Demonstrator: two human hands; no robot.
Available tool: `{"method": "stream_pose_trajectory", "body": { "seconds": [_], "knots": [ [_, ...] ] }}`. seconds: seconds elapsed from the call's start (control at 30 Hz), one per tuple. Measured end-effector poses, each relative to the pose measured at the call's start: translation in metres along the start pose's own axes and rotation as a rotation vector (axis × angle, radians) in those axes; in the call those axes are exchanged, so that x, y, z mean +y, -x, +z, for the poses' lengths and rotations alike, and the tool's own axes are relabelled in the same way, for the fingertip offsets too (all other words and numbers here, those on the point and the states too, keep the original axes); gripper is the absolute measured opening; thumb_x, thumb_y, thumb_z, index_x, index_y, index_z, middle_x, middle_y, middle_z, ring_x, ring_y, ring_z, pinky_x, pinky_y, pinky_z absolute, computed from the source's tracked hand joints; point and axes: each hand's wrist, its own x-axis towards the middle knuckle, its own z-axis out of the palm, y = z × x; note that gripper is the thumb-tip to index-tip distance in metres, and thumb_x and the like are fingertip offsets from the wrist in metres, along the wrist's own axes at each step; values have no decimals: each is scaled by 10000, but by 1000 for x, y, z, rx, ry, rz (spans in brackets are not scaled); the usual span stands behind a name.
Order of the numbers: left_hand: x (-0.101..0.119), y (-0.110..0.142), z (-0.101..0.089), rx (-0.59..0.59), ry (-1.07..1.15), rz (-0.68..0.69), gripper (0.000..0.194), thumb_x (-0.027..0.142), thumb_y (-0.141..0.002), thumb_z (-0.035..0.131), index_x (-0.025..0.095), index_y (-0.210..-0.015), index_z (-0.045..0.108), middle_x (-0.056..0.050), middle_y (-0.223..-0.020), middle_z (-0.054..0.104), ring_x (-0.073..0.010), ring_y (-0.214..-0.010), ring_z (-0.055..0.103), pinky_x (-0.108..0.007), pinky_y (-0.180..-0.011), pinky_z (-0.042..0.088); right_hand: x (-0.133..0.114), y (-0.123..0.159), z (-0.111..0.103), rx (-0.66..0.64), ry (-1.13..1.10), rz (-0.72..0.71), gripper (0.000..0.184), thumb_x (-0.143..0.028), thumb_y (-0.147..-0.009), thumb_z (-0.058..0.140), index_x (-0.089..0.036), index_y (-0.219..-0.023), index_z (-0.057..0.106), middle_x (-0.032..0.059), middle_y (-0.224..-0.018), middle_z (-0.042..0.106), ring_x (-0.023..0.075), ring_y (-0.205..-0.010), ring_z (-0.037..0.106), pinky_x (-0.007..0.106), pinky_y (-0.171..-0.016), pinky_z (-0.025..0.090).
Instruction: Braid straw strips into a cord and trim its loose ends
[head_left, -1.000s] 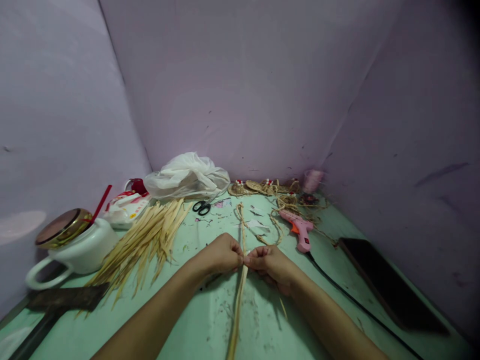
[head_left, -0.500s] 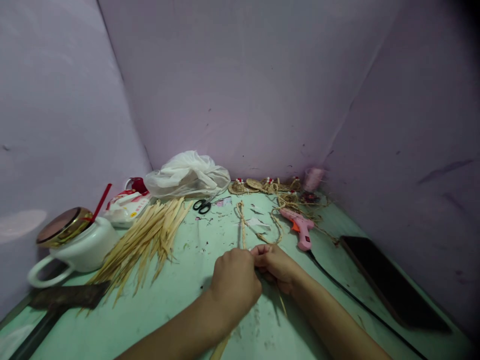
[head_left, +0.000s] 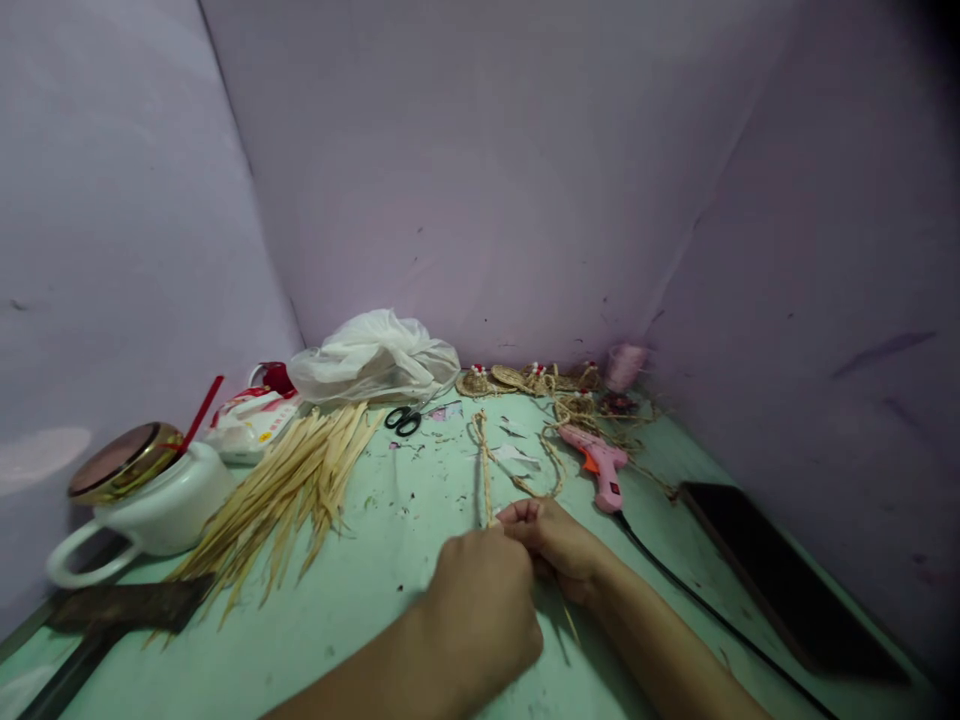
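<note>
A twisted cord of dried straw-like fibre runs from a loop at its far end toward me across the green table. My left hand is closed in a fist at the cord's near end. Beside it, my right hand is closed too, thumb and fingers pinching the cord at the same spot. A thin loose strand hangs below my right hand. The exact grip of the left fingers is hidden behind the back of that hand.
Dried strips, a white mug and a hammer-like tool lie left. Scissors and a plastic bag are behind. A pink glue gun, its cable, and a dark tablet-like slab lie right; woven pieces line the wall.
My left hand has moved a little toward me and to the right. The right hand stays pinched on the cord, slightly lower in view.
</note>
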Motion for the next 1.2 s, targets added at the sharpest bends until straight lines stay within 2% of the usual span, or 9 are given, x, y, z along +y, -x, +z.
{"method": "stream_pose_trajectory", "body": {
  "seconds": [0.07,0.1,0.13,0.23,0.37,0.57,0.7,0.93,1.2],
  "knots": [
    [-11,-8,-18,135,23,-126,200,211,-712,473,100,-737,637,-177,-752,628,-304,-757,600,-384,-650,427,0,0,-2,-20,2,3,179,-208,-505,695,-127,-610,574,-58,-398,489,21,-299,296,180,-317,119],
    [-17,-14,-24,153,180,-205,201,221,-722,460,105,-751,621,-141,-710,620,-257,-705,605,-336,-610,433,0,0,-2,-29,1,4,192,-219,-505,700,-128,-617,574,-59,-399,486,22,-296,298,180,-315,122],
    [-23,-19,-27,58,370,-305,187,216,-714,465,110,-779,605,-97,-632,602,-220,-624,601,-302,-556,432,0,-1,-2,-36,-2,5,208,-233,-504,706,-128,-626,574,-58,-403,489,25,-298,308,178,-314,134],
    [-34,-32,-25,-142,529,-386,159,140,-654,482,111,-777,578,-2,-431,505,-160,-422,537,-246,-421,404,0,0,-2,-49,-16,3,259,-258,-482,728,-118,-643,581,-38,-437,526,36,-325,371,173,-326,194],
    [-40,-32,-17,-207,543,-380,86,163,-593,530,133,-671,550,34,-367,451,-130,-366,491,-204,-360,360,-1,0,-4,-53,-42,0,291,-262,-456,741,-120,-657,585,-29,-466,555,45,-361,422,171,-350,243],
    [-44,-19,-16,-291,225,-219,124,256,-509,552,147,-457,526,10,-377,455,-116,-367,432,-203,-337,290,-1,1,-8,-68,-42,5,262,-247,-473,729,-135,-661,585,-59,-422,510,39,-333,369,174,-341,212],
    [-46,-20,-10,-358,245,-189,67,186,-493,474,151,-445,505,1,-412,488,-109,-379,429,-207,-363,297,-2,2,-9,-63,-25,-5,255,-202,-461,734,-131,-656,586,-48,-451,543,45,-372,424,166,-370,259],
    [-43,-21,-13,-428,293,-210,55,181,-493,508,154,-447,497,31,-367,438,-87,-343,370,-204,-354,277,-8,5,-9,-109,-9,19,261,-219,-454,723,-126,-650,578,-78,-358,465,20,-282,295,177,-313,126],
    [-43,-22,-12,-468,379,-217,58,181,-499,520,140,-458,513,29,-377,462,-64,-328,346,-190,-350,265,-5,4,-9,-64,-11,9,252,-211,-451,724,-133,-634,568,-67,-380,496,26,-294,334,178,-318,143]
  ]
}}
